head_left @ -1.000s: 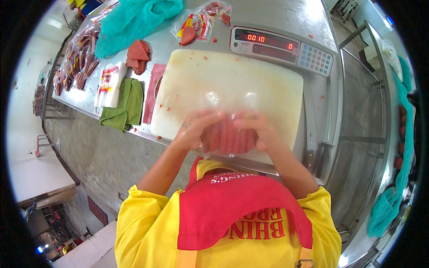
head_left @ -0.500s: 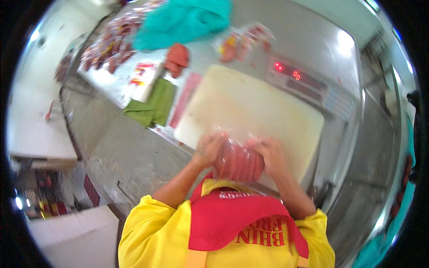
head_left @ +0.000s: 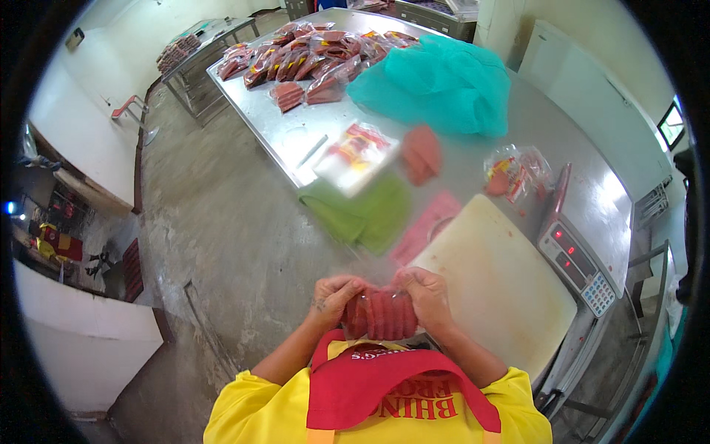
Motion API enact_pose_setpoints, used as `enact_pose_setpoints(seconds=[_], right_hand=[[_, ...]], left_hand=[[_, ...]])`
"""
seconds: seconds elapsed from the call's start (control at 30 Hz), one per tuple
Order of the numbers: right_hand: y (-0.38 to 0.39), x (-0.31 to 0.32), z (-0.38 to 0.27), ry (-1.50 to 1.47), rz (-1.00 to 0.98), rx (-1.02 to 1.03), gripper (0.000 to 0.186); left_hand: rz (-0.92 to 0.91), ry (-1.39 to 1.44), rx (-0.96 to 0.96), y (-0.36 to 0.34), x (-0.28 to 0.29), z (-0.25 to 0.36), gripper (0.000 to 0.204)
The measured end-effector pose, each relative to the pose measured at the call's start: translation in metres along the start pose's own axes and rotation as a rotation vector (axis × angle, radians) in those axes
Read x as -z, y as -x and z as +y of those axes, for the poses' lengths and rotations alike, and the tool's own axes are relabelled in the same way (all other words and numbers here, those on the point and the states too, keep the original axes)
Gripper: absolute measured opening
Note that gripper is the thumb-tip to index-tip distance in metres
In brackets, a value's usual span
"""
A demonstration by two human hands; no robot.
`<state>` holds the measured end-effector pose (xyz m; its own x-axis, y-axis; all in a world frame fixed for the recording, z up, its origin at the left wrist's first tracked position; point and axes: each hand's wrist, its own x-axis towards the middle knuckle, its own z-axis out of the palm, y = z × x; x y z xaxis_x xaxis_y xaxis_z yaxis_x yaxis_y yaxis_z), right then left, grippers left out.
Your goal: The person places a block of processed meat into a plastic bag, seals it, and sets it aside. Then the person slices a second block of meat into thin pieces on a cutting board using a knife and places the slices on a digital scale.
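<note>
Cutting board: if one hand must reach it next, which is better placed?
Right, I'd judge. The right hand is beside the cutting board; the left hand is farther away, on the other side of the clear bag of reddish slices. Both grip the bag, so the left would probably need to hold it alone.

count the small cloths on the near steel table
2: a green cloth toward the table's left edge, and a pink cloth between it and the white cutting board. More could be hidden under the teal mesh.
</note>
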<state>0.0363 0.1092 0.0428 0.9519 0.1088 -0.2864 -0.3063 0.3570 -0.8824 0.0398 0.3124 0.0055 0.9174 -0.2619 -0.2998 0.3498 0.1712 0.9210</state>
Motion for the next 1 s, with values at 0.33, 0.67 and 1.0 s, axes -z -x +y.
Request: enact_pose_setpoints(seconds=[0.33,0.67,1.0], right_hand=[[-0.121,-0.183,0.028,-0.006,-0.336,-0.246,0.030],[-0.229,-0.228,0.031,0.412,-0.050,0.228,0.026],[-0.444,-0.236,-0.008,0.425,0.240,0.608,0.030]], left_hand=[[0.088,0.020,-0.162,-0.036,0.202,0.071,0.030],[0.039,0.094,-0.182,-0.138,0.292,0.133,0.033],[0.170,0.236,-0.330,-0.317,0.310,0.205,0.031]])
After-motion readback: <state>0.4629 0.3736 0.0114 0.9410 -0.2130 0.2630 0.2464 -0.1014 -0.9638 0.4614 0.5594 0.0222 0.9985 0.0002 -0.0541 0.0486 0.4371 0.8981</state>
